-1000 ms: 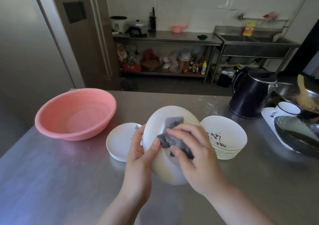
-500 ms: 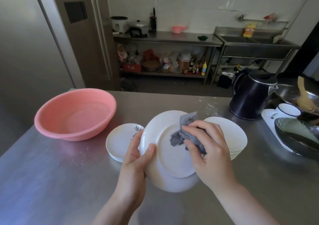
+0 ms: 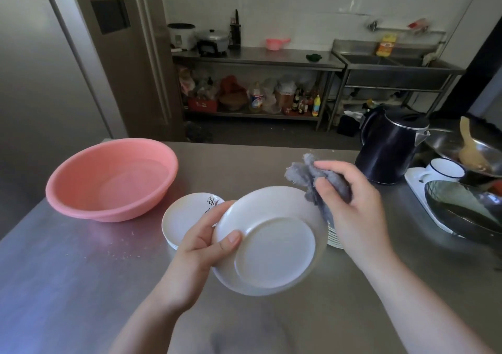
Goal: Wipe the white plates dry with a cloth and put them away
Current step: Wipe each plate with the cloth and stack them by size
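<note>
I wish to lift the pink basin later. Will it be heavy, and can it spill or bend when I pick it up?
The pink basin seems to hold shallow water, so it is likely heavier than it looks and may slosh. Its thin rim looks like plastic, so it could flex if lifted by one side. Its wide base makes tipping on the steel table unlikely.

The right-hand stack of plates is largely hidden behind the held plate and the right hand; the dark pan is cut off at the right edge; the shelf bottles are too small to be identified
</note>
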`<state>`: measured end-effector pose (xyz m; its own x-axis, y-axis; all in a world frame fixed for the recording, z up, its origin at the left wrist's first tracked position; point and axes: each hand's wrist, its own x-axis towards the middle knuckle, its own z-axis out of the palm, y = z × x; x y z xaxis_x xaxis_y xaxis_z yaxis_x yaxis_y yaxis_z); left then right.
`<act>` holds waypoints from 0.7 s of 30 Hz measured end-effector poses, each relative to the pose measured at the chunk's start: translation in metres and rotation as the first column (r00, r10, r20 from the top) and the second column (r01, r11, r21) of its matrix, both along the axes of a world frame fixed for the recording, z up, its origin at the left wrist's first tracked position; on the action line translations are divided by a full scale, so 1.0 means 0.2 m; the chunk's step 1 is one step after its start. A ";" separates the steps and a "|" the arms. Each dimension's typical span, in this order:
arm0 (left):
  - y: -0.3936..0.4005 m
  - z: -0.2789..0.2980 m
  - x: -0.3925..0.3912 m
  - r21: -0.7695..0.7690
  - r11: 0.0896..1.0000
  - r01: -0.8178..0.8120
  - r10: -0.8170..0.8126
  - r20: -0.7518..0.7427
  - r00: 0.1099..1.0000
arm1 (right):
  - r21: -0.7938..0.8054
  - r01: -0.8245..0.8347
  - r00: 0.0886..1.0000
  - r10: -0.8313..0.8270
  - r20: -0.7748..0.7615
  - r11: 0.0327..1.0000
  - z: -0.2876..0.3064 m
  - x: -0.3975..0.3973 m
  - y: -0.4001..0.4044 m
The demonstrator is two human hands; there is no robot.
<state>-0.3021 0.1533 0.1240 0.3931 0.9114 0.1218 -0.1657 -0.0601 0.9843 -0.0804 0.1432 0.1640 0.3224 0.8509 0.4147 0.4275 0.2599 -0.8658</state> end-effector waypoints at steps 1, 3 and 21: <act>0.00 0.02 0.00 0.036 0.999 0.032 -0.031 -0.035 0.999 | -0.046 -0.063 0.998 0.063 -0.004 0.997 0.01 -0.01 0.00; 0.01 0.04 -0.01 0.073 0.994 0.083 -0.077 -0.078 0.994 | -0.128 -0.184 0.983 0.184 -0.014 0.975 0.03 -0.01 -0.01; 0.11 0.02 -0.08 0.283 0.959 0.025 0.083 -0.364 0.928 | -0.141 -0.415 0.838 0.438 0.327 0.899 -0.03 0.04 -0.10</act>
<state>-0.3177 0.1761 0.1279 0.4327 0.8736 0.2226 0.2120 -0.3386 0.9167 -0.0728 0.1238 0.1586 -0.2304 0.8988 0.3729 0.5578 0.4360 -0.7063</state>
